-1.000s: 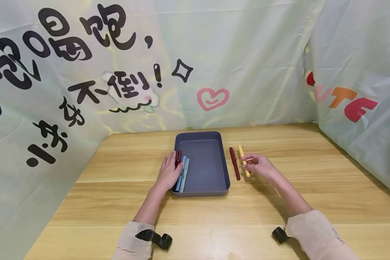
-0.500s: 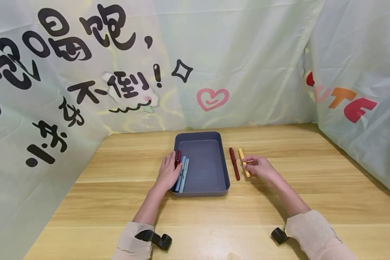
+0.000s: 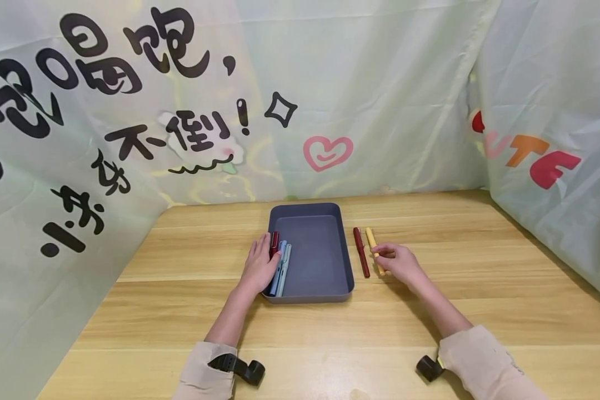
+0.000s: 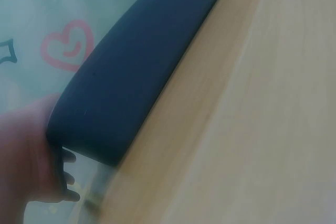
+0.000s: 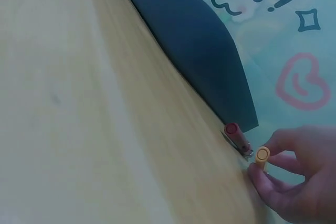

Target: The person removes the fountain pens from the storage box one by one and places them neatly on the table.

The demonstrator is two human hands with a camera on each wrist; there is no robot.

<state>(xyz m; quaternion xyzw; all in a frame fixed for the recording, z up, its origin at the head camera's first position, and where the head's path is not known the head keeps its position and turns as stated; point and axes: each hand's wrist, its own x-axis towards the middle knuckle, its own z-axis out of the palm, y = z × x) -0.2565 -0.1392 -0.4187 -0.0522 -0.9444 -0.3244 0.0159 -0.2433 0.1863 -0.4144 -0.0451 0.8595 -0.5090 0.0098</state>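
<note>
The right hand [image 3: 400, 262] pinches a yellow pen [image 3: 374, 251] that lies flat on the wooden surface [image 3: 430, 311], just to the right of a dark red pen [image 3: 361, 251] and parallel to it. Its grip is narrow, thumb and fingertips [image 5: 273, 179] closed on the barrel near the pen's nearer half. Both pens sit just beside the right wall of a grey tray [image 3: 347, 278]. The left hand [image 3: 260, 266] rests on the tray's left rim, fingers curled over it and touching the pens lying along the inside: a red pen [image 3: 274, 241], a blue pen [image 3: 279, 256] and a pale blue pen [image 3: 285, 261].

The yellow pen looks light, stiff and smooth, so it may roll or slip if taken by one end. A hold across the middle of the barrel, fingers on opposite sides, seems the safest place.
</note>
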